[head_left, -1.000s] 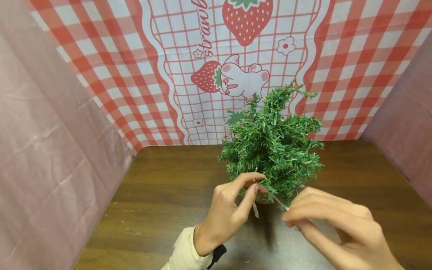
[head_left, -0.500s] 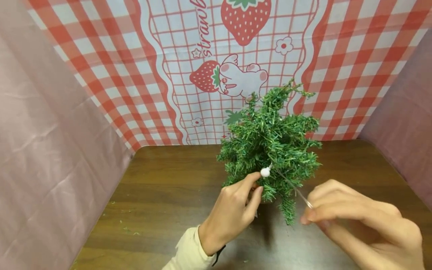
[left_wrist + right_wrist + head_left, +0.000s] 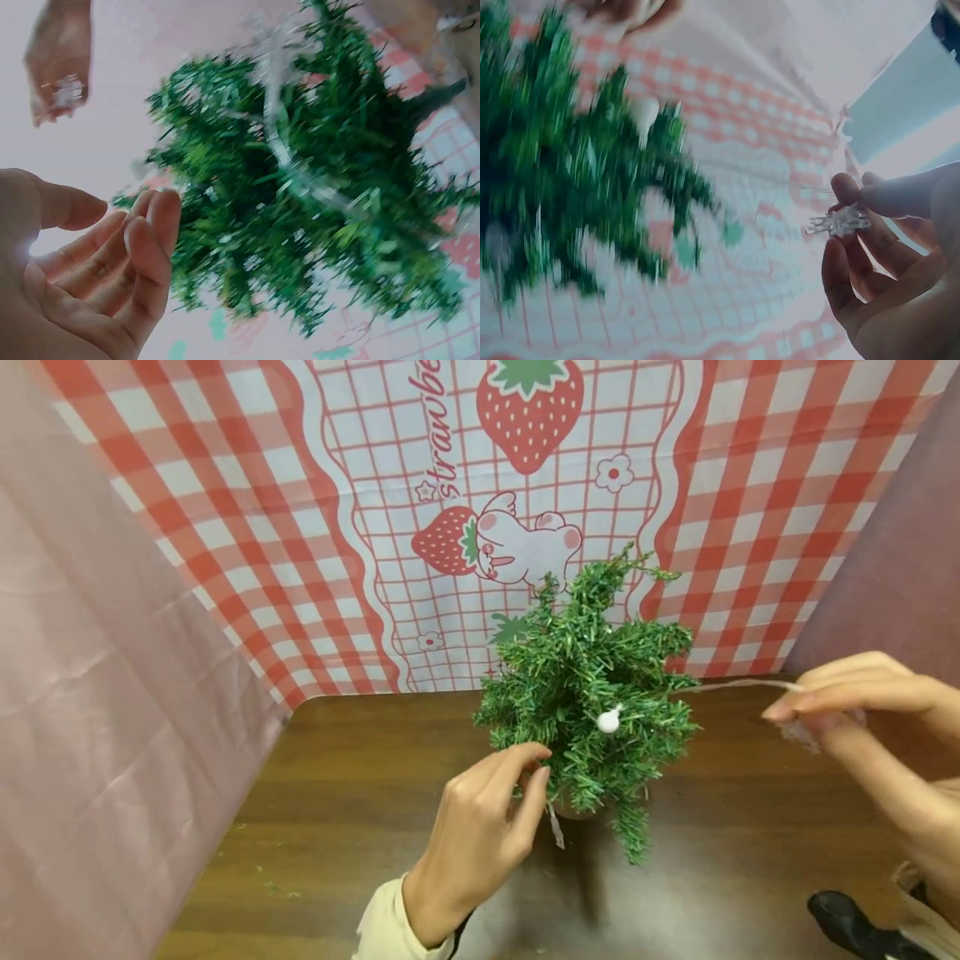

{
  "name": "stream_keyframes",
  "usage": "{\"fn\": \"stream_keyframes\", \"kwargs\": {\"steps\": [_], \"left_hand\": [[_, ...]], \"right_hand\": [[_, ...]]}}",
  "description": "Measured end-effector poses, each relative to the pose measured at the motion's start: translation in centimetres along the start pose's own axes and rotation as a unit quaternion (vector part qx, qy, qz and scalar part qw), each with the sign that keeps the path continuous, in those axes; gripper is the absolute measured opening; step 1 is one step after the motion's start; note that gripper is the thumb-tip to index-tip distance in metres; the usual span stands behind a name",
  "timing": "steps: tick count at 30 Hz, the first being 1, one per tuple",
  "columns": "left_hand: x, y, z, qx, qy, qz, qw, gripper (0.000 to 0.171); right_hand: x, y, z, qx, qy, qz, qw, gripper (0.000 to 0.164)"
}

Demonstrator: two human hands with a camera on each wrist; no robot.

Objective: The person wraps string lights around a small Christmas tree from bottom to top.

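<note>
A small green artificial tree [image 3: 577, 668] stands on the table, a white ball [image 3: 609, 722] at its front. My right hand [image 3: 892, 735], out to the right, pinches a thin clear cord of what looks like a string of lights [image 3: 738, 683]. The cord runs from the tree's right side to my fingertips. By those fingers, in the right wrist view, is a clear snowflake piece [image 3: 840, 222]. My left hand [image 3: 480, 835] is at the tree's lower left, fingers relaxed; the left wrist view shows nothing between them. Below the branches dangles a clear piece [image 3: 557, 828].
Brown wooden table [image 3: 360, 777] under the tree, with a few green bits [image 3: 281, 889] lying at left. A red-and-white strawberry cloth [image 3: 360, 593] hangs behind. Pinkish curtains [image 3: 112, 693] close both sides.
My right hand has drawn the cord away to the right and upward. My left hand has shifted slightly left, away from the white ball, which now shows on the tree's front.
</note>
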State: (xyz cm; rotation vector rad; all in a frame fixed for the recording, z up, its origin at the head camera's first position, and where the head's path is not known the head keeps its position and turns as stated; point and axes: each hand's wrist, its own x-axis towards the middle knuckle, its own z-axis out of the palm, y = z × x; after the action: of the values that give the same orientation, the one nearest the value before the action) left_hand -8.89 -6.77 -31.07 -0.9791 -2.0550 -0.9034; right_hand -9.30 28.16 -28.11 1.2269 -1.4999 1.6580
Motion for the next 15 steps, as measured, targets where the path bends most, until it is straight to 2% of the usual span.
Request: {"fn": "stream_keyframes", "kwargs": {"steps": [2,3,6,8,9,11,12,15], "left_hand": [[0.2,0.0,-0.4,0.009,0.015,0.019,0.9997,0.013],[0.4,-0.1,-0.5,0.012,0.024,0.028,0.9993,0.013],[1.1,-0.7,-0.4,0.034,0.056,0.054,0.9964,0.015],[1.5,-1.3,0.0,0.060,0.076,0.068,0.9929,0.019],[1.7,-1.6,0.2,0.073,0.087,0.073,0.9909,0.021],[1.9,-2.2,0.6,0.095,0.107,0.078,0.9867,0.025],[2.0,-2.4,0.7,0.099,0.113,0.076,0.9858,0.026],[2.2,-3.0,1.0,0.094,0.113,0.057,0.9875,0.027]], "right_hand": [[1.1,-0.1,-0.7,-0.029,0.013,0.003,1.000,0.015],[2.1,-0.4,-0.2,-0.042,0.024,0.002,0.999,0.012],[3.6,-0.5,-0.5,-0.080,0.042,0.003,0.996,0.011],[4.0,0.1,-1.4,-0.109,0.050,0.008,0.993,0.011],[4.2,0.2,-1.8,-0.143,0.053,0.019,0.988,0.012],[4.5,0.7,-2.5,-0.163,0.056,0.036,0.984,0.014],[4.9,0.8,-2.6,-0.150,0.057,0.044,0.986,0.015],[6.2,1.2,-2.1,-0.046,0.065,0.066,0.995,0.017]]}}
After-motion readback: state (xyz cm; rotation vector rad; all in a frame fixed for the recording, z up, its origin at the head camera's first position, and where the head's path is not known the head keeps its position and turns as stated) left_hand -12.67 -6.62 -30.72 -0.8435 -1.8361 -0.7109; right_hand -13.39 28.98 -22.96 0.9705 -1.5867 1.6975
